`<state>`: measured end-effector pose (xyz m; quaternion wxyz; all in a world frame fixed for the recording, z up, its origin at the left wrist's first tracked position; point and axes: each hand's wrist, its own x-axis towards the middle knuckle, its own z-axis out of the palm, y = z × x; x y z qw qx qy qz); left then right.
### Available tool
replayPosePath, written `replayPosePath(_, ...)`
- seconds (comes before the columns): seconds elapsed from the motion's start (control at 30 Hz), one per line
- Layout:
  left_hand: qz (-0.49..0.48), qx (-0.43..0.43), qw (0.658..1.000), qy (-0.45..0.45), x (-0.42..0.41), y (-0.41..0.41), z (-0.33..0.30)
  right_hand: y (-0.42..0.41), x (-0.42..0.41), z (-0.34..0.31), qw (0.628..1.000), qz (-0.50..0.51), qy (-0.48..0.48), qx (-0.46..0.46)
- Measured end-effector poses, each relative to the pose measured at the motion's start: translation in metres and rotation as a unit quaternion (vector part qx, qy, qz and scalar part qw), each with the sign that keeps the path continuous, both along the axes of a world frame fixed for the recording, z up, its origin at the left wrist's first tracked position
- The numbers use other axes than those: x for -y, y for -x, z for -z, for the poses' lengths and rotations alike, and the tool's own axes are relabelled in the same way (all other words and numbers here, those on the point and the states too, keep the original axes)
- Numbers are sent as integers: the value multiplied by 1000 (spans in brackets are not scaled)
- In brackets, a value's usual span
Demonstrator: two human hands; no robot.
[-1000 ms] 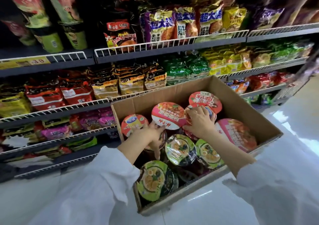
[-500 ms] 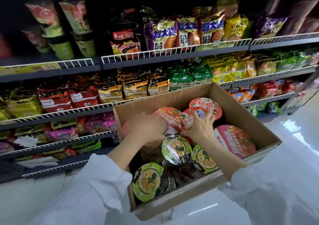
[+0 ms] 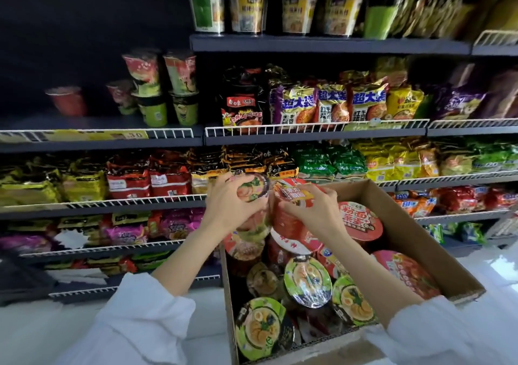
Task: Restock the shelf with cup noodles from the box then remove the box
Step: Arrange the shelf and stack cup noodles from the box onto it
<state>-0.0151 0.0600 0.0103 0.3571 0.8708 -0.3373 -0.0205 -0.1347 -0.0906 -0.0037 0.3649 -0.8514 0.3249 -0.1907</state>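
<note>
While above the box (image 3: 414,224), two cups, one gripped in each of the hands.

The person wears a loose white garment with long sleeves, the cloth soft and creased. The left sleeve (image 3: 134,322) enters from seven o'clock and is pushed up the forearm, its cuff bunched in thick folds, leaving the forearm bare down to the left hand (image 3: 232,205). The right sleeve (image 3: 437,334) enters from five o'clock, likewise gathered, with a bare forearm to the right hand (image 3: 314,210). No rings, watch or gloves show on either hand.
</note>
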Motion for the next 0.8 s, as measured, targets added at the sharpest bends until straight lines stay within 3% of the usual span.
replayPosePath(0.13, -41, 56, 994, 87, -38, -38, -16, -45, -33, -22, 997, -37, -19, 62)
replayPosePath(0.4, -146, 143, 966, 158, -145, -155, -32, -184, -130, -46, 986, -127, -23, 106)
replayPosePath(0.8, -186, 131, 953, 199, -264, -377, -71, -423, -238, -80, 969, -151, -19, 193)
